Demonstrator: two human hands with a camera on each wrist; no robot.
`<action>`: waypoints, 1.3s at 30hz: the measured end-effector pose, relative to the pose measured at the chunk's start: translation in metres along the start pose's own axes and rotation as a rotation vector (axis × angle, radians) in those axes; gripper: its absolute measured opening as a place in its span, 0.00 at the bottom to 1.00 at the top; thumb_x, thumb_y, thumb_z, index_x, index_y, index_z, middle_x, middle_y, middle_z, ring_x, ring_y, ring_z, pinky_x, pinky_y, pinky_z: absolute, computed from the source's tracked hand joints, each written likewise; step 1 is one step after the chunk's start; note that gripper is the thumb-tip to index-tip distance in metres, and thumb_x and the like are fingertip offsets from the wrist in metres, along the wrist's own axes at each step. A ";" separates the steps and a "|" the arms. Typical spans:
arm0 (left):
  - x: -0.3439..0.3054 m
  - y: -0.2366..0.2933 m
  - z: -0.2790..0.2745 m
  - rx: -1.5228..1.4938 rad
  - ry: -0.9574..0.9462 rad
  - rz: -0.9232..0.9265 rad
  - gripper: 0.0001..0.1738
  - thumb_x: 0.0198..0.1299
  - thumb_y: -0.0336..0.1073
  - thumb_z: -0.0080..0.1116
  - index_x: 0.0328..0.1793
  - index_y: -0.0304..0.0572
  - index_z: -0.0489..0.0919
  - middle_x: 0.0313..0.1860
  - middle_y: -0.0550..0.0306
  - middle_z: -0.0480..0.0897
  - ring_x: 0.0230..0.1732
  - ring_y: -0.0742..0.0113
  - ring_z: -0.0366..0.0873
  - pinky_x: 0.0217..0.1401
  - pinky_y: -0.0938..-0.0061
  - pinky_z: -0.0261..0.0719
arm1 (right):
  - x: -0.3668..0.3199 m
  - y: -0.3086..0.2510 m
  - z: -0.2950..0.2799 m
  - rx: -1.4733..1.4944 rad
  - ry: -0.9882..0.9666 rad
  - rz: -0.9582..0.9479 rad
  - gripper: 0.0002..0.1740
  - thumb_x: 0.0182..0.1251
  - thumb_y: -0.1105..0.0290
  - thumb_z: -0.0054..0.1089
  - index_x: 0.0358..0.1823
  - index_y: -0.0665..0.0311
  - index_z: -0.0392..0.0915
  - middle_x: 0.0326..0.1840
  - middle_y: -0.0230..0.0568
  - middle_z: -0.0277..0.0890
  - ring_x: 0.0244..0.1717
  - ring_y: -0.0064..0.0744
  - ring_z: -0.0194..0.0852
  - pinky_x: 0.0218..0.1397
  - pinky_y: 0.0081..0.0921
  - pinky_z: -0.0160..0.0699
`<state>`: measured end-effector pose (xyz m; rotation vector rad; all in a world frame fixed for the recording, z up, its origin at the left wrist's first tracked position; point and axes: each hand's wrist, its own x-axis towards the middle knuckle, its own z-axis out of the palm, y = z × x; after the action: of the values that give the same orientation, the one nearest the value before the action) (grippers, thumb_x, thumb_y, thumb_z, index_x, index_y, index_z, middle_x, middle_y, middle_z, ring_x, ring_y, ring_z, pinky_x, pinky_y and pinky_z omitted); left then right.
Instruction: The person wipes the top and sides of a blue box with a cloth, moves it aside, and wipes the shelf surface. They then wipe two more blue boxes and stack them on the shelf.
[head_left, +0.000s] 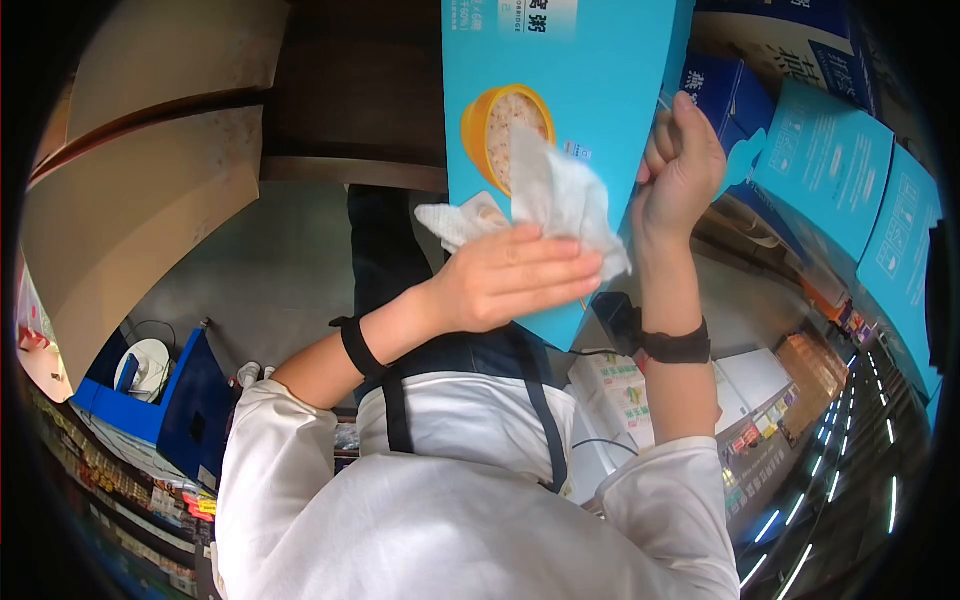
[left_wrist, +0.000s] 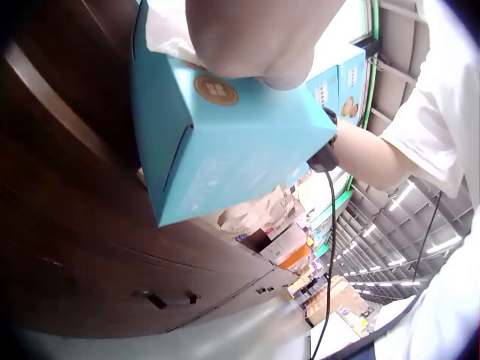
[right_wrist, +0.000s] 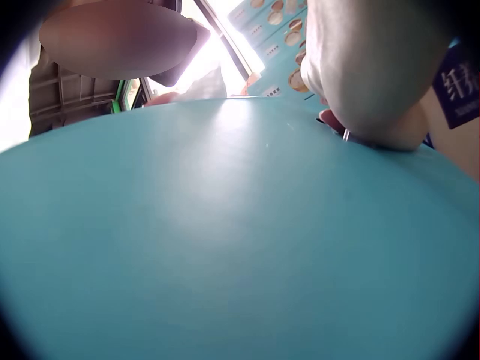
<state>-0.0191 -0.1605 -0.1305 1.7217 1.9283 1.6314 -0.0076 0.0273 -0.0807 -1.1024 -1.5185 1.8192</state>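
A large light-blue carton (head_left: 590, 60) with a printed yellow bowl stands upright in front of the body in the head view. My left hand (head_left: 510, 280) presses a crumpled white tissue (head_left: 565, 200) against the carton's face, its fingers straight and side by side. The thumb is hidden behind them. At the carton's right edge, my right hand (head_left: 685, 170) curls its fingers round a thin white handle (right_wrist: 346, 136). The left wrist view shows a round gold-brown seal (left_wrist: 216, 90) on the carton, just below the hand.
More light-blue cartons (head_left: 825, 170) and dark-blue boxes (head_left: 725, 95) stand at the right. A dark wooden surface (head_left: 355, 95) lies behind the carton, with brown cardboard (head_left: 170, 170) to its left. An open blue bin (head_left: 190, 390) stands lower left. A black cable (left_wrist: 330, 255) hangs near the body.
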 end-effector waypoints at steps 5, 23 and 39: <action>-0.034 0.010 0.011 -0.104 -0.042 0.114 0.17 0.55 0.29 0.55 0.52 0.48 0.82 0.57 0.67 0.80 0.57 0.72 0.77 0.55 0.78 0.75 | 0.000 0.000 0.000 -0.009 -0.015 -0.007 0.20 0.66 0.64 0.57 0.15 0.57 0.64 0.11 0.20 0.49 0.09 0.12 0.41 0.10 0.15 0.45; -0.075 0.014 -0.042 -0.500 -0.241 -0.187 0.12 0.53 0.22 0.49 0.39 0.38 0.83 0.46 0.56 0.83 0.42 0.60 0.81 0.43 0.69 0.78 | -0.005 -0.007 0.006 -0.038 -0.051 0.073 0.18 0.68 0.63 0.55 0.19 0.57 0.67 0.12 0.19 0.48 0.10 0.11 0.41 0.11 0.14 0.50; -0.146 -0.039 -0.038 -0.695 -0.116 -1.260 0.30 0.74 0.52 0.28 0.68 0.33 0.62 0.57 0.46 0.77 0.60 0.56 0.72 0.66 0.69 0.63 | -0.078 0.003 0.068 -0.134 -0.378 0.174 0.18 0.74 0.61 0.47 0.25 0.60 0.64 0.17 0.23 0.54 0.17 0.12 0.52 0.21 0.13 0.60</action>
<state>-0.0167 -0.2866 -0.2221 0.1742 1.4796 1.2928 -0.0224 -0.0730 -0.0609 -1.0182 -1.8295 2.1659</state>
